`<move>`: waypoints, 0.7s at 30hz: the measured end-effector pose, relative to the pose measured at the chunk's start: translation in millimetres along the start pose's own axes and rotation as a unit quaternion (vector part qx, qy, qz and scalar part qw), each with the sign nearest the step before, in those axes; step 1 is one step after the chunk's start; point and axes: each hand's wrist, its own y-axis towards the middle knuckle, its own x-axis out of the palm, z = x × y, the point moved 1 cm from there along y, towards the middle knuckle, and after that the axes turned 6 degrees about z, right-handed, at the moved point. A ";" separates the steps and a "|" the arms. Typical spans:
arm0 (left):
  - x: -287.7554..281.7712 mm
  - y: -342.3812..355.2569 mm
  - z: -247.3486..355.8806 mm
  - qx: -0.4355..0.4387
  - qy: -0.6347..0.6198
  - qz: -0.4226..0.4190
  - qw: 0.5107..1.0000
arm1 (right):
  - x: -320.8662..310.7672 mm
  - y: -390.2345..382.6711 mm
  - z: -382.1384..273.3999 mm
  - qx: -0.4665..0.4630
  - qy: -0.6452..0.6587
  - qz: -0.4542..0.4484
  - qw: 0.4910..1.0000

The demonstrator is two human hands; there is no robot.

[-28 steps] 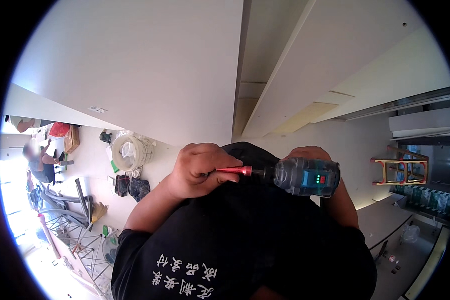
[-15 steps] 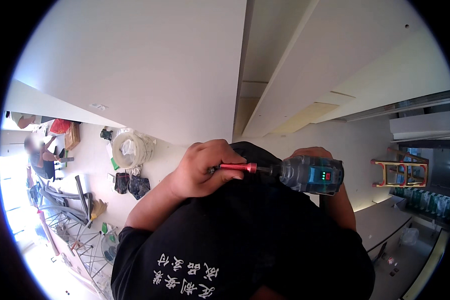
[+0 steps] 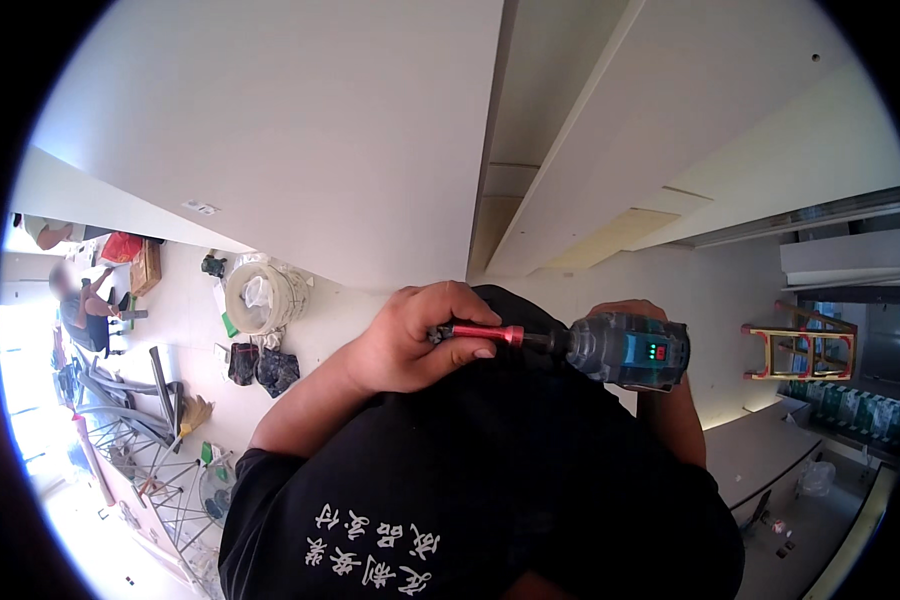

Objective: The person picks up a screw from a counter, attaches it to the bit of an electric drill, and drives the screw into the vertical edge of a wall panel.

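Note:
My left hand (image 3: 417, 340) pinches a red metal sleeve (image 3: 488, 334) between thumb and fingers, in front of my chest. Dark tips, too small to make out, stick out of the sleeve's left end. Its right end meets the dark nose (image 3: 550, 343) of a teal and black cordless driver (image 3: 618, 349), which lies level and has small green and red lights on its housing. Behind that tool is my right hand (image 3: 625, 308), wrapped round it; the driver's body covers most of the fingers and the grip.
Pale panels (image 3: 300, 130) rise close ahead, with a narrow gap between two of them. A white bucket (image 3: 260, 300) stands on the floor at left, near a broom (image 3: 196, 412) and grey tubing. One person (image 3: 80, 300) sits far left. A stepladder (image 3: 800, 340) stands at right.
The red sleeve has shifted slightly right, closer against the driver's nose, and my left fingers have moved with it. The driver has hardly moved.

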 end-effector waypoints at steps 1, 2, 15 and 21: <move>0.4 0.0 0.8 0.001 -0.001 -0.001 1.000 | 0.7 -0.2 -0.7 -0.005 -0.010 0.003 1.000; 0.8 0.2 1.9 0.002 -0.002 -0.002 1.000 | 0.9 -0.1 -1.4 -0.009 -0.021 0.006 1.000; 12.4 2.1 -6.2 0.009 -0.021 -0.024 0.999 | -19.2 -21.8 9.4 0.002 -0.079 0.022 0.997; 31.8 15.6 -9.8 -0.038 -0.126 0.035 0.991 | -39.5 -22.4 2.5 -0.042 -0.024 0.017 0.999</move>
